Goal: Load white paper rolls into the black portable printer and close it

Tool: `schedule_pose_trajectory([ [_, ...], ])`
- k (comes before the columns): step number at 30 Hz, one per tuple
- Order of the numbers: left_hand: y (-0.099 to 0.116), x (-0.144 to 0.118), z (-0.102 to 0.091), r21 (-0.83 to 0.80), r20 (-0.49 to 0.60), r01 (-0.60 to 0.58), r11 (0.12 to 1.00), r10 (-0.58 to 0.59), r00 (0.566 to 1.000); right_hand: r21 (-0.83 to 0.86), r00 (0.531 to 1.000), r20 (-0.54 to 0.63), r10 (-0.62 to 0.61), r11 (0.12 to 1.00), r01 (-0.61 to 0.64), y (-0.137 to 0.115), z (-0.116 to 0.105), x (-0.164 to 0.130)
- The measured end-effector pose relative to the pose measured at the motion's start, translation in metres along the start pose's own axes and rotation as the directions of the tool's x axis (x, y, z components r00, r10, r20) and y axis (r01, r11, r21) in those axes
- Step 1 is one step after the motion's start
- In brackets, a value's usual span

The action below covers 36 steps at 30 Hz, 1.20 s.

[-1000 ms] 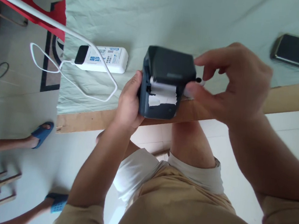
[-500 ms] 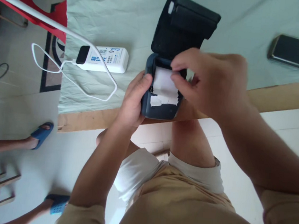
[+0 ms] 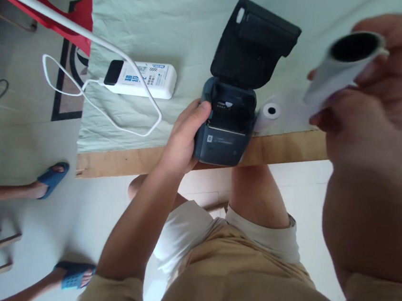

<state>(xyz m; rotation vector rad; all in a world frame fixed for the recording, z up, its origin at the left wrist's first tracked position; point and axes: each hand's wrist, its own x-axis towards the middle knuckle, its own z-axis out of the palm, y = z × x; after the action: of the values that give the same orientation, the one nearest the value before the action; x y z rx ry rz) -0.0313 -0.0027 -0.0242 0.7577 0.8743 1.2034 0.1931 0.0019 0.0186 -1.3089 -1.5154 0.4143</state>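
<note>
My left hand [image 3: 184, 137] grips the left side of a small dark receipt printer [image 3: 224, 138] at the table's front edge. Its lid [image 3: 257, 41] stands open and the paper bay looks empty. My right hand [image 3: 372, 96] is raised close to the camera at the upper right and is closed around a white paper roll [image 3: 342, 65] with a dark hollow core; the roll is blurred. Another white paper roll [image 3: 271, 112] lies on the cloth just right of the printer.
A pale green cloth [image 3: 172, 18] covers the wooden table [image 3: 121, 161]. A white power bank [image 3: 142, 78] with a white cable [image 3: 84, 95] lies left of the printer. Another person's legs in blue sandals [image 3: 52, 178] stand at the left.
The printer lid was swung open. My right hand pulled the paper roll out of the bay and lifted it up to the right, uncovering the second roll on the cloth.
</note>
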Motion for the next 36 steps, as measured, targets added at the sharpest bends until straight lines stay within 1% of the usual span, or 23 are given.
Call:
schedule_pose_trajectory([
  [1,0.0,0.0,0.0,-0.009,0.002,0.01,1.0,-0.01,1.0,0.092,0.998,0.025,0.065,0.993,-0.067,0.014,-0.004,-0.004],
  [2,0.001,0.0,0.0,-0.019,0.005,0.016,1.0,-0.016,1.0,0.081,0.99,0.062,0.124,0.988,-0.129,0.028,-0.007,-0.007],
  [3,0.001,0.0,0.0,-0.029,0.008,0.015,0.999,-0.015,1.0,-0.032,0.988,0.06,0.141,0.99,-0.139,0.039,-0.009,-0.009],
  [5,0.002,0.0,0.001,-0.039,0.012,0.003,0.999,-0.003,1.0,-0.262,0.99,0.051,0.131,0.958,-0.113,0.053,-0.014,-0.013],
  [7,0.002,0.001,0.002,-0.04,0.012,-0.007,0.999,0.008,1.0,-0.415,0.996,0.052,0.077,0.908,-0.048,0.057,-0.019,-0.014],
  [10,0.002,0.001,0.003,-0.043,0.009,-0.019,0.999,0.02,1.0,-0.479,0.995,0.1,0.02,0.877,0.031,0.057,-0.024,-0.008],
  [12,0.001,0.001,0.002,-0.039,0.009,-0.021,0.999,0.021,1.0,-0.486,0.995,0.095,0.025,0.874,0.024,0.058,-0.024,-0.001],
  [14,0.001,0.0,0.002,-0.031,0.003,-0.017,0.999,0.017,1.0,-0.529,0.991,0.071,0.111,0.847,-0.057,0.061,-0.023,0.005],
  [16,0.001,0.0,0.001,-0.027,-0.006,-0.009,1.0,0.009,1.0,-0.591,0.967,0.055,0.25,0.789,-0.17,0.066,-0.024,0.009],
  [17,0.001,0.0,0.001,-0.026,-0.009,-0.005,1.0,0.005,1.0,-0.605,0.957,0.067,0.282,0.774,-0.186,0.067,-0.025,0.009],
  [18,0.001,0.0,0.001,-0.023,-0.009,-0.001,1.0,0.001,1.0,-0.603,0.96,0.093,0.266,0.782,-0.158,0.068,-0.027,0.008],
  [19,0.002,0.0,0.002,-0.02,-0.006,0.003,1.0,-0.003,1.0,-0.585,0.973,0.118,0.197,0.805,-0.093,0.067,-0.029,0.006],
  [20,0.002,0.0,0.002,-0.018,0.0,0.006,1.0,-0.006,1.0,-0.563,0.989,0.12,0.08,0.827,0.001,0.066,-0.031,0.002],
  [21,0.003,0.0,0.002,-0.018,0.007,0.008,1.0,-0.008,1.0,-0.545,0.994,0.099,-0.05,0.833,0.097,0.062,-0.031,-0.004],
  [22,0.003,-0.001,0.003,-0.02,0.013,0.008,1.0,-0.008,1.0,-0.529,0.985,0.05,-0.164,0.832,0.165,0.058,-0.03,-0.01],
  [23,0.003,-0.001,0.003,-0.022,0.016,0.007,1.0,-0.007,1.0,-0.517,0.969,-0.012,-0.246,0.831,0.205,0.051,-0.026,-0.017],
  [25,0.004,-0.001,0.004,-0.021,0.009,0.01,1.0,-0.01,1.0,-0.42,0.959,-0.089,-0.271,0.883,0.21,0.037,-0.014,-0.029],
  [27,0.003,-0.001,0.004,-0.008,-0.015,0.02,1.0,-0.02,1.0,-0.369,0.973,0.003,-0.23,0.904,0.215,0.023,0.003,-0.036],
  [29,0.003,-0.001,0.005,0.005,-0.034,0.027,1.0,-0.027,0.999,-0.411,0.982,0.124,-0.14,0.894,0.179,0.013,0.018,-0.036],
  [31,0.003,-0.002,0.005,0.009,-0.037,0.023,1.0,-0.023,0.999,-0.465,0.976,0.216,-0.016,0.878,0.117,0.009,0.027,-0.033],
  [33,0.002,-0.002,0.005,0.008,-0.027,0.02,1.0,-0.02,0.999,-0.461,0.962,0.265,0.073,0.885,0.06,0.01,0.029,-0.03],
  [34,0.002,-0.002,0.005,0.009,-0.023,0.022,1.0,-0.022,0.999,-0.441,0.958,0.277,0.079,0.896,0.053,0.012,0.029,-0.029],
  [36,0.002,-0.002,0.004,0.013,-0.028,0.029,0.999,-0.029,0.999,-0.392,0.954,0.298,0.041,0.916,0.084,0.017,0.027,-0.029],
])
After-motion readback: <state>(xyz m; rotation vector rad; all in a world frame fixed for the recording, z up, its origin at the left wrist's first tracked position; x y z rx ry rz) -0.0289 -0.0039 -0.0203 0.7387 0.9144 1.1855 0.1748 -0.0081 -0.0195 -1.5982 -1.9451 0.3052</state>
